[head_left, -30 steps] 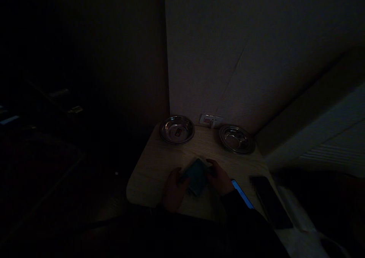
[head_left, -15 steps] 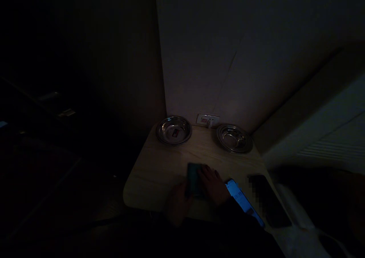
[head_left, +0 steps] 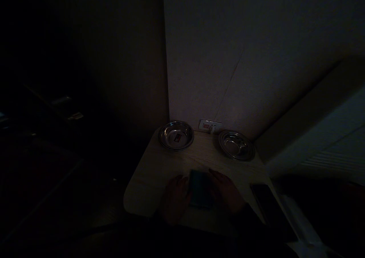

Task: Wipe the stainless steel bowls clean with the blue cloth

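Observation:
A flat, teal rectangular thing [head_left: 200,189] lies on the pale wooden table between my hands; the dark hides what kind it is. My left hand [head_left: 176,197] grips its left edge with bent fingers. Over its right side rests my right hand [head_left: 226,191], fingers curved against it. Two shiny metal dishes stand beyond my hands: the left dish [head_left: 182,143] has a dark label on its bottom, and the right dish [head_left: 242,155] seems to be a nested stack. Dim light blurs the finger details.
The rounded table [head_left: 142,189] meets a wall with a socket and plug [head_left: 210,126] between the dishes. A dark phone-like slab [head_left: 270,208] lies at the right edge. A pale ledge [head_left: 308,129] runs along the right.
The view has shifted slightly and darkened. The lit phone screen no longer shows beside my right arm. My right hand has moved outward to the teal thing's right side.

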Action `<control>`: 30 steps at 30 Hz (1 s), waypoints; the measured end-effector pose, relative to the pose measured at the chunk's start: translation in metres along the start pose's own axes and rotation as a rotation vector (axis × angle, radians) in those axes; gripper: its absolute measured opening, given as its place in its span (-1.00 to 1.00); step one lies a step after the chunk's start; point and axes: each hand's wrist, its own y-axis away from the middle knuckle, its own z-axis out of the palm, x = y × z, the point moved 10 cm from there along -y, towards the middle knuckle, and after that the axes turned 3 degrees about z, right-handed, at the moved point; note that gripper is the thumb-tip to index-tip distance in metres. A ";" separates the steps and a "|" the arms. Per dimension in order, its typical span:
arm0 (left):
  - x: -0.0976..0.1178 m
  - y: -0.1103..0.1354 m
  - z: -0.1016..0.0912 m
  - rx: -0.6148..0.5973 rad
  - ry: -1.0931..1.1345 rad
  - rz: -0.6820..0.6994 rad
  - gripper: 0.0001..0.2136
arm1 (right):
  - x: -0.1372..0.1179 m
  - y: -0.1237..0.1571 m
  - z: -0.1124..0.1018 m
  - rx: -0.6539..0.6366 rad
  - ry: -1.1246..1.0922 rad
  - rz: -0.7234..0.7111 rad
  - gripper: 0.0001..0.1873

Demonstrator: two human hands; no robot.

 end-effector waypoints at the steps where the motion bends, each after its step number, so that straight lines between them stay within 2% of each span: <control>1: -0.001 -0.007 -0.012 0.079 -0.005 0.001 -0.59 | 0.001 -0.005 -0.008 0.007 -0.025 -0.007 -0.59; 4: -0.006 -0.030 -0.046 0.295 0.016 -0.041 -0.57 | 0.006 -0.026 -0.027 0.012 -0.094 -0.002 -0.63; 6: -0.016 -0.045 -0.065 0.395 0.064 -0.126 -0.54 | 0.010 -0.044 -0.036 0.008 -0.134 0.021 -0.65; 11: -0.036 -0.086 -0.097 0.452 0.084 -0.192 -0.61 | 0.019 -0.104 -0.035 -0.028 -0.211 0.087 -0.76; 15: -0.066 -0.114 -0.121 0.465 0.018 -0.282 -0.65 | 0.025 -0.154 -0.022 -0.048 -0.246 0.136 -0.70; 18: -0.082 -0.129 -0.127 0.430 -0.033 -0.320 -0.71 | 0.029 -0.184 -0.015 -0.025 -0.250 0.182 -0.69; 21: -0.090 -0.139 -0.124 0.362 -0.078 -0.330 -0.70 | 0.030 -0.203 -0.009 0.001 -0.242 0.228 -0.70; 25: -0.090 -0.144 -0.119 0.302 -0.109 -0.323 -0.66 | 0.029 -0.214 -0.001 0.007 -0.245 0.239 -0.71; 30: -0.087 -0.146 -0.119 0.301 -0.114 -0.309 -0.67 | 0.030 -0.218 0.001 0.021 -0.262 0.235 -0.70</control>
